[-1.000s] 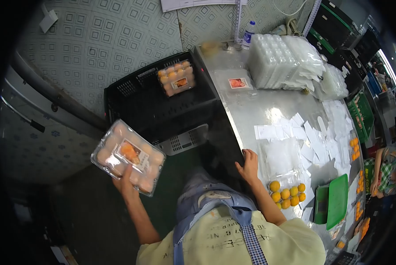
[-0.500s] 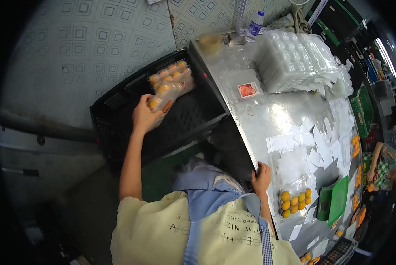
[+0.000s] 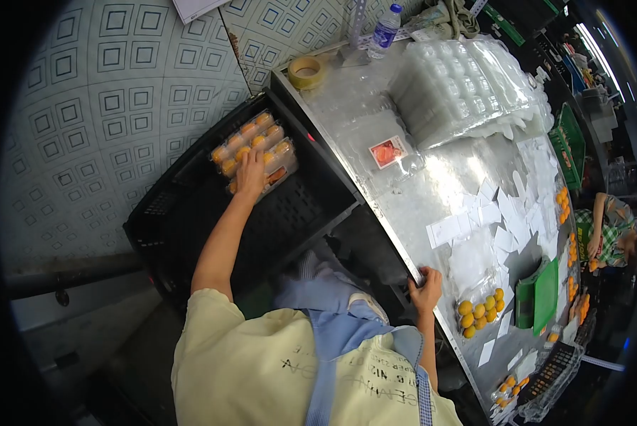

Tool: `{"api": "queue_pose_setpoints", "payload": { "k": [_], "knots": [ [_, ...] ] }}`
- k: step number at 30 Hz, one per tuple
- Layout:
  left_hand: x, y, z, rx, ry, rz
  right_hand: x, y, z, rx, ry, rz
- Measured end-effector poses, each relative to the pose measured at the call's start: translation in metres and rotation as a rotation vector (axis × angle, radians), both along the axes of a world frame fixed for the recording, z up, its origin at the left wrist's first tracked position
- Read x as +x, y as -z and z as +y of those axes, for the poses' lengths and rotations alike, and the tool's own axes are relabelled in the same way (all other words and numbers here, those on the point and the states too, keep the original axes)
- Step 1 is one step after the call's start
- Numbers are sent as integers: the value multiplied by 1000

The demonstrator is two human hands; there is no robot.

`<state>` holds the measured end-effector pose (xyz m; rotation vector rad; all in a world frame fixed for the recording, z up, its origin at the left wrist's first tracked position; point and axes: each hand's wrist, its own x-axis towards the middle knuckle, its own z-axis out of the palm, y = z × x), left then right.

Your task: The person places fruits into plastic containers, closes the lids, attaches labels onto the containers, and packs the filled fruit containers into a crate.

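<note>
My left hand reaches into the black crate, its fingers bent over a clear plastic box of orange fruit. That box lies against another clear fruit box at the crate's back corner; the fingers partly cover where the two meet. At the near edge of the metal table, my right hand is curled over the rim. Right of it an open clear tray holds several yellow-orange fruits.
Stacked clear trays, a water bottle and a tape roll stand at the table's back. White paper slips and a green container lie on the right. Another person is at the far right.
My left hand has carried the fruit box from the left into the black crate and set it beside the other box. My right hand has stayed at the table edge, its fingers now curled over it.
</note>
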<state>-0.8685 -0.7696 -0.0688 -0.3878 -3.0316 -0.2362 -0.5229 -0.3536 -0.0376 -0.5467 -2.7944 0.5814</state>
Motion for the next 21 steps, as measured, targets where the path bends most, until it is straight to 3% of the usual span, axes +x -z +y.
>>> {"api": "queue_pose_setpoints", "payload": {
  "k": [14,21],
  "knots": [
    [0,-6,2,22,-119,-18,-2,2,1,56,17,21],
    [6,1,-4,75,-33,79,-3,0,-1,75,23,17]
  ]
}}
